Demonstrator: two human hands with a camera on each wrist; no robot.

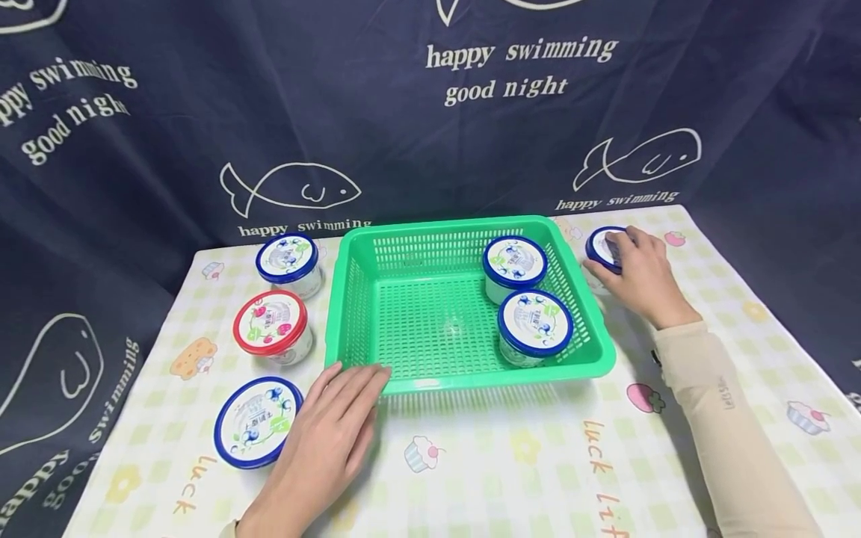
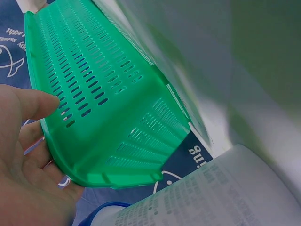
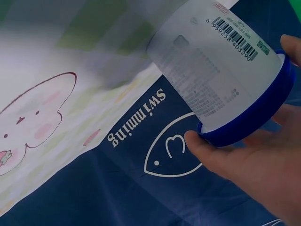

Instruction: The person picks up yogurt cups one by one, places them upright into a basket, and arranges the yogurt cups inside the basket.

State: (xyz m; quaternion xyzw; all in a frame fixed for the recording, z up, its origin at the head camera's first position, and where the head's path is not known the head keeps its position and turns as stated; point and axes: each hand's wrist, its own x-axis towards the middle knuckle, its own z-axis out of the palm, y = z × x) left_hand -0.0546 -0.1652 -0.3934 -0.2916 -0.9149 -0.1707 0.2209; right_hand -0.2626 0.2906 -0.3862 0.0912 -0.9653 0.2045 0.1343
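Note:
A green plastic basket (image 1: 417,385) stands in the middle of the table, with two blue-lidded tubs (image 1: 536,323) at its right end. My left hand (image 1: 335,426) holds the basket's front left corner. In the left wrist view the thumb (image 2: 44,104) lies against the outer wall and the other fingers reach over the rim. To the right of the basket, my right hand (image 1: 639,273) grips another white tub (image 3: 221,66) by its blue lid (image 3: 254,122) from above. Thumb and fingers lie on opposite sides of that lid; the head view hides part of it.
Left of the basket stand a blue-lidded tub (image 1: 288,259) at the back, a red-lidded tub (image 1: 271,323) and another blue-lidded tub (image 1: 255,422) close beside my left hand. A checked cloth (image 1: 484,463) covers the table. Behind it hangs a dark blue curtain (image 1: 403,112).

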